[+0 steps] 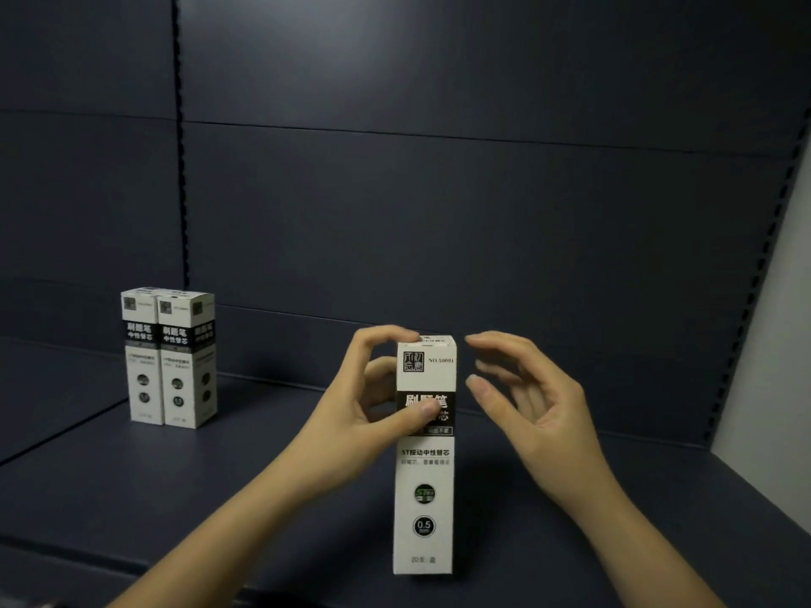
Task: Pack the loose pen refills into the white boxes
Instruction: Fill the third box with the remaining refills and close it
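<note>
A tall white refill box with black label bands stands upright on the dark shelf, its top flap closed. My left hand grips its upper part, the thumb across the black band and the fingertips at the top left edge. Just right of the box top, my right hand hovers with fingers loosely spread, touching nothing. No loose refills are in view.
Two more white refill boxes stand side by side at the back left of the shelf. A dark panel wall closes the back, and a pale wall borders the right side.
</note>
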A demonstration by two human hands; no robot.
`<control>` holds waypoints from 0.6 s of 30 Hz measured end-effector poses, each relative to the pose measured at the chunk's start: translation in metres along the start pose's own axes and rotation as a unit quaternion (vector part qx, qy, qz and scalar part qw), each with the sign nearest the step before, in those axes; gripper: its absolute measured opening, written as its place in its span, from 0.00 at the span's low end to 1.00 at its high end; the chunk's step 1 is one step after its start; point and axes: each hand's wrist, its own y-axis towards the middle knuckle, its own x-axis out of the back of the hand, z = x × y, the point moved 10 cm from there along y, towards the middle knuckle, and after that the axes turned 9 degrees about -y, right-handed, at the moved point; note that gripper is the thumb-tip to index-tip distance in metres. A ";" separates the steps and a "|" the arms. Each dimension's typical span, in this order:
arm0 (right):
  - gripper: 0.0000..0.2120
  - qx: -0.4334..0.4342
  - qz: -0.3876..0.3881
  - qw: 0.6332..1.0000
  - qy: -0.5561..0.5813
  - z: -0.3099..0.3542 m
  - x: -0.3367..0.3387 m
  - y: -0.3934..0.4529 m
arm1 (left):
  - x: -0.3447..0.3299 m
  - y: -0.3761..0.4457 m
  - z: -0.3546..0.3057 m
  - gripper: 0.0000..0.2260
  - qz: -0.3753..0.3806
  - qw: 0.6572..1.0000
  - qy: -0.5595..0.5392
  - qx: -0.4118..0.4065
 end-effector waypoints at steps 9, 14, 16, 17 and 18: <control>0.30 -0.075 0.071 0.994 0.026 -0.021 -0.090 -0.024 | 0.057 -0.026 0.001 0.23 0.025 0.998 -0.012 -0.050; 0.30 -0.105 0.064 0.992 0.024 -0.009 -0.134 -0.010 | 0.096 -0.021 -0.017 0.23 0.051 0.998 -0.024 -0.042; 0.30 -0.120 0.059 0.991 0.023 0.000 -0.142 0.004 | 0.109 -0.014 -0.030 0.23 0.062 0.997 -0.027 -0.037; 0.30 -0.127 0.061 0.990 0.021 0.005 -0.145 0.011 | 0.116 -0.011 -0.038 0.23 0.065 0.997 -0.026 -0.036; 0.29 -0.133 0.066 0.989 0.017 0.010 -0.149 0.018 | 0.121 -0.008 -0.045 0.23 0.065 0.997 -0.023 -0.036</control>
